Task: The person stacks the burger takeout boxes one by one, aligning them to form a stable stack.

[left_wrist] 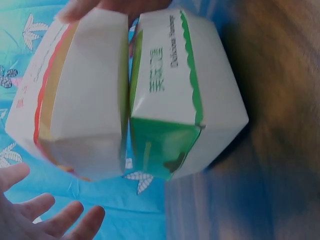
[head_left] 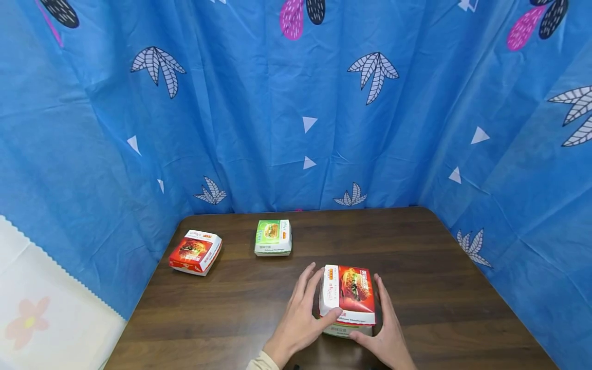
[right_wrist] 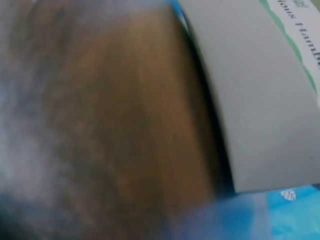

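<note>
A red-and-white hamburger box (head_left: 355,294) sits on top of a green-and-white hamburger box (head_left: 342,330) near the front of the table. My left hand (head_left: 298,318) is at the stack's left side, thumb over the upper box's front edge. In the left wrist view, the left fingers (left_wrist: 89,222) are spread apart beside the boxes. My right hand (head_left: 386,329) is along the stack's right side, its fingers extended and its thumb at the front of the lower box. The white wall of the lower box (right_wrist: 265,100) fills the right of the right wrist view.
Another red hamburger box (head_left: 196,252) rests at the table's left edge. Farther back, a second green hamburger box (head_left: 273,237) stands left of centre. Blue patterned curtains (head_left: 296,103) surround the dark wooden table (head_left: 453,298) at its back and sides.
</note>
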Motion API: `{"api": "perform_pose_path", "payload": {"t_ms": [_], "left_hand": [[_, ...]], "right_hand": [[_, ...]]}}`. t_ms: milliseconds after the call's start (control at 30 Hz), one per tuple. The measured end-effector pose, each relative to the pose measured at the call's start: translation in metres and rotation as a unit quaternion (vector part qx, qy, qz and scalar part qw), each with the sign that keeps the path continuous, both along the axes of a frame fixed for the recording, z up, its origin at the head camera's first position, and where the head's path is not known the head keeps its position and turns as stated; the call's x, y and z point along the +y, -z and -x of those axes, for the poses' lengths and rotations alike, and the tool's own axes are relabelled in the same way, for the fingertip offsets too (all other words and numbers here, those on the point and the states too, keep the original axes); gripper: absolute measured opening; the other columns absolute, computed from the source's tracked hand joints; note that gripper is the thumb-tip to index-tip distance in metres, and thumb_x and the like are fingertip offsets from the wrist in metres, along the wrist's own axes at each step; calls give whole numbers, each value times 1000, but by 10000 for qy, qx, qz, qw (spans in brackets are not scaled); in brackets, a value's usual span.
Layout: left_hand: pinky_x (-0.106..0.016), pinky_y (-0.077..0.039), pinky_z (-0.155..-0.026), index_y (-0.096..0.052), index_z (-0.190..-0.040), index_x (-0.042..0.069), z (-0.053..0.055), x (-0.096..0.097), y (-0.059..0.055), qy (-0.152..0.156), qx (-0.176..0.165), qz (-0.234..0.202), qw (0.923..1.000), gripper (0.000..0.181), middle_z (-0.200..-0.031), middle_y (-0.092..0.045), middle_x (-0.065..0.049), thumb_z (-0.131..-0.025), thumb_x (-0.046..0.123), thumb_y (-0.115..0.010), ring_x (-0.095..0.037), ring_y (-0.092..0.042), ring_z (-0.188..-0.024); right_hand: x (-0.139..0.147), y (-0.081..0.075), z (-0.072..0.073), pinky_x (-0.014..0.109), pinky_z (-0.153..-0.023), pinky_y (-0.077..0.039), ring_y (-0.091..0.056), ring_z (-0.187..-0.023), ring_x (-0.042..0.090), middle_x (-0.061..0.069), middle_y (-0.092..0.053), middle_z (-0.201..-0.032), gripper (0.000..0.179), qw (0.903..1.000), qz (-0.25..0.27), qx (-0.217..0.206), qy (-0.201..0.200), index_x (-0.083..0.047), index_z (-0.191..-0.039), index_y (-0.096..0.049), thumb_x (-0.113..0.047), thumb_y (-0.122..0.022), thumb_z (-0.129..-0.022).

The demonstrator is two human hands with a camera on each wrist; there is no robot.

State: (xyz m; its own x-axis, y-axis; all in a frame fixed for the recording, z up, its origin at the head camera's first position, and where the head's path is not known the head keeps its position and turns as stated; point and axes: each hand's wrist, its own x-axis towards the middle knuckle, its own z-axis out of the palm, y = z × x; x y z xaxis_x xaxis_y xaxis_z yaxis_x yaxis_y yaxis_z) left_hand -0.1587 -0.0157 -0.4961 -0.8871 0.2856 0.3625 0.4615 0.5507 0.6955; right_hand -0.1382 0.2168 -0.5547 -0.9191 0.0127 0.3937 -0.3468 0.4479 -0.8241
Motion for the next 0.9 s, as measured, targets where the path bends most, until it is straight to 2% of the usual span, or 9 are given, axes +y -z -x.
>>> {"api": "perform_pose_path", "payload": {"t_ms": [167,233,300,367,400,500,633,767,900], "left_hand": [[-68,-44,-104,-36,-160,27,6,-11,0,-74,7,-269,9996,73,-169,-26,-3,-97,56,-59,-37,-38,-149],[-68,-44,-103,-36,-160,29,8,-15,2,-138,119,-371,9991,69,-168,-27,-3,-98,50,-58,-37,-39,-148],[-67,-45,-103,-36,-160,29,12,-21,3,-201,254,-456,9984,67,-168,-28,-3,-99,45,-58,-38,-40,-148],[-66,-45,-103,-37,-160,29,15,-26,5,-278,389,-507,9976,64,-167,-29,-4,-100,41,-57,-37,-41,-147],[-65,-46,-103,-37,-159,30,17,-29,6,-315,445,-523,9971,62,-167,-30,-3,-100,39,-56,-37,-42,-147],[-64,-46,-104,-39,-159,30,25,-37,8,-452,557,-549,9959,59,-166,-31,-5,-103,37,-54,-36,-42,-147],[-64,-43,-107,-42,-157,27,35,-49,13,-740,414,-595,9946,56,-166,-31,-6,-104,39,-55,-34,-39,-148],[-65,-41,-109,-44,-156,21,47,-60,19,-1127,229,-653,9912,60,-166,-31,-10,-102,44,-60,-35,-36,-150],[-63,-40,-112,-45,-154,14,62,-69,26,-1470,289,-797,9855,65,-162,-34,-15,-99,40,-68,-36,-35,-150]], "right_hand": [[-2,-6,-1,81,-106,-26,-15,-147,-9,-1,-17,-172,134,9998,-22,-103,145,-32,-167,-10,-17,-96,-65],[-3,-9,-1,64,-119,-29,-17,-147,-9,-3,-19,-172,135,9996,-111,-104,238,-32,-167,-10,-18,-97,-64],[-4,-11,-2,37,-123,-30,-20,-147,-6,-3,-21,-171,134,9994,-181,-52,285,-29,-167,-11,-19,-97,-64],[-5,-13,-2,12,-114,-27,-22,-147,-4,-4,-21,-171,135,9993,-218,11,302,-28,-167,-12,-19,-97,-63],[-5,-13,-2,3,-107,-23,-23,-146,-4,-4,-21,-171,135,9993,-220,26,301,-28,-167,-12,-20,-97,-63],[-5,-15,-2,1,-105,-22,-23,-146,-3,-5,-22,-171,136,9994,-198,102,269,-28,-167,-12,-19,-97,-62],[-4,-16,-2,5,-106,-27,-25,-147,2,-3,-23,-171,138,9992,-205,257,234,-28,-167,-14,-19,-98,-58],[-3,-18,-2,7,-107,-28,-28,-147,12,1,-24,-171,139,9989,-209,389,183,-26,-167,-15,-18,-99,-56],[-4,-21,-3,7,-108,-28,-29,-147,14,1,-23,-171,138,9989,-213,375,170,-26,-167,-14,-19,-99,-58]]}}
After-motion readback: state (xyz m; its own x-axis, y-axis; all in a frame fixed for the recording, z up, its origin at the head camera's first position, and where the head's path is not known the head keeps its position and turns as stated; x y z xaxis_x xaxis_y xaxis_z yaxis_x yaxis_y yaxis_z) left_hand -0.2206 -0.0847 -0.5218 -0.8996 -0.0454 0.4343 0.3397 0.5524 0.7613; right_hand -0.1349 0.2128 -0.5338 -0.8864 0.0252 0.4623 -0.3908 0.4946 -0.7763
